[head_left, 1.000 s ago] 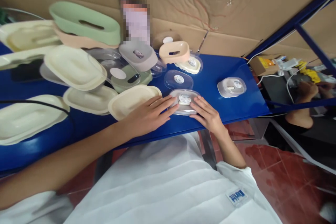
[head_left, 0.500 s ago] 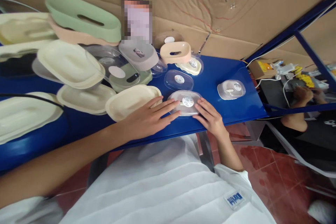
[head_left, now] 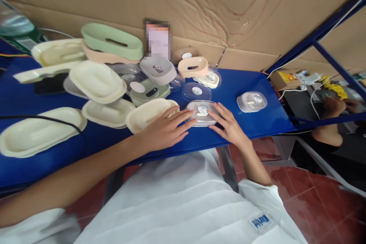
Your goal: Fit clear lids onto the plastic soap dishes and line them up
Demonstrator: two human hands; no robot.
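A small grey oval box under a clear lid with a round sticker [head_left: 202, 113] lies near the front edge of the blue table. My left hand [head_left: 167, 127] rests its spread fingertips on the box's left end. At its right end, the fingers of my right hand [head_left: 225, 122] are apart and touch the lid. Just behind the box lies a loose clear lid [head_left: 196, 91] with a round sticker. A cream oval tray [head_left: 150, 116] is partly hidden behind my left hand. Farther right stands another lidded grey box [head_left: 252, 101].
Cream trays [head_left: 97, 81], a green holder [head_left: 112, 42], a grey one [head_left: 158, 68] and a peach one [head_left: 193, 66] crowd the left and back of the blue table [head_left: 228, 84]. A black cable [head_left: 42, 118] crosses the left. Another person's hand [head_left: 334, 106] is at far right.
The view has shifted, bringing a bottle into sight at the far left. Both hands remain at the ends of the lidded box, with my right fingers slightly shifted on the lid.
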